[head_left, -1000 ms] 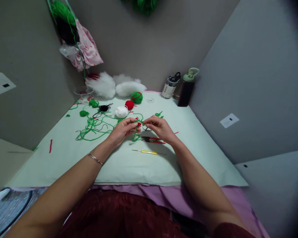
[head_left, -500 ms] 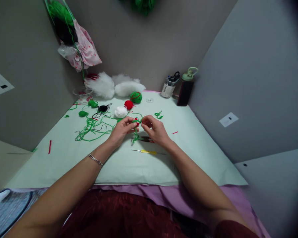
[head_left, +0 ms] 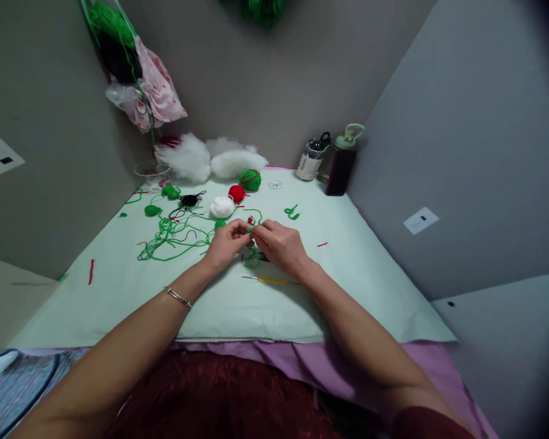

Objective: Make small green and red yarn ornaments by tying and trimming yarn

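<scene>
My left hand (head_left: 227, 242) pinches a small red, white and green crocheted piece (head_left: 251, 221), most of it hidden behind the fingers. Pressed up against it, my right hand (head_left: 281, 246) is closed at the same piece, its fingertips meeting those of the left. Whether it grips yarn or the piece itself is hard to make out. Green yarn (head_left: 251, 258) hangs below the hands onto the table. A crochet hook with a yellow handle (head_left: 272, 280) lies just in front of them. Dark scissors (head_left: 264, 258) show partly under my right hand.
Balls of white yarn (head_left: 222, 207), red yarn (head_left: 236, 194) and green yarn (head_left: 250, 180) sit beyond my hands. Tangled green yarn (head_left: 165, 241) spreads at left. White stuffing (head_left: 187, 160), a pen holder (head_left: 309, 164) and a bottle (head_left: 348, 141) with a phone (head_left: 341, 172) line the back.
My right hand has moved left, its fingers coming together with my left hand's and covering more of the crocheted piece. The scissors are more hidden.
</scene>
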Motion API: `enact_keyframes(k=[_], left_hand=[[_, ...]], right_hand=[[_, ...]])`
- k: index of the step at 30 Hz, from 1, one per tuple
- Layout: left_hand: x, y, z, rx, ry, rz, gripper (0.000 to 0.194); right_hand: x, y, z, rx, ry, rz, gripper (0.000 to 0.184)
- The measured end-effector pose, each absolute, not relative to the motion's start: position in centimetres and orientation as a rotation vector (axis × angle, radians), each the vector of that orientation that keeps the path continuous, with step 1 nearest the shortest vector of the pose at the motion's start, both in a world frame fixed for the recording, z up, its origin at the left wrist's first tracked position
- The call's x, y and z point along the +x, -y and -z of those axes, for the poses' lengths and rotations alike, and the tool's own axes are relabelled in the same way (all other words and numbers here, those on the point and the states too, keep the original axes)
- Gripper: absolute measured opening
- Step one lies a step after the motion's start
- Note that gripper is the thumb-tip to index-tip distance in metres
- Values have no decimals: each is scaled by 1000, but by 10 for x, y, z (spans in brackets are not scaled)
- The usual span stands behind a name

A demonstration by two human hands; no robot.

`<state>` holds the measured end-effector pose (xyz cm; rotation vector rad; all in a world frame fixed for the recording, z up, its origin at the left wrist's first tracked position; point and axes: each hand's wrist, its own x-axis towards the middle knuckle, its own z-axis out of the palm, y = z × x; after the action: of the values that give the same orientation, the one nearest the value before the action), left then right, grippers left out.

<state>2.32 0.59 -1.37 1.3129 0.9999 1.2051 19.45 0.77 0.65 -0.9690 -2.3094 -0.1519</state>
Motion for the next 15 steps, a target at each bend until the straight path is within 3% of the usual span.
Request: enact_keyframes(k=[3,9,12,15], left_hand=[[22,-8,14,1370,-1051,-1216,24],[17,-11,14,1302,-1145,-1255,26],[13,-14,15,1267,-1142,-1286,26],[10,-17,14,1264,-1165,-1311,26]], right_hand=[[193,2,-20,-833,2083,8,17],[220,1,-52,-725,1600,-1128,26],[251,-19,-60,-742,1313,-1079,31],[285,-41,-62,-720,1017,-858,22]])
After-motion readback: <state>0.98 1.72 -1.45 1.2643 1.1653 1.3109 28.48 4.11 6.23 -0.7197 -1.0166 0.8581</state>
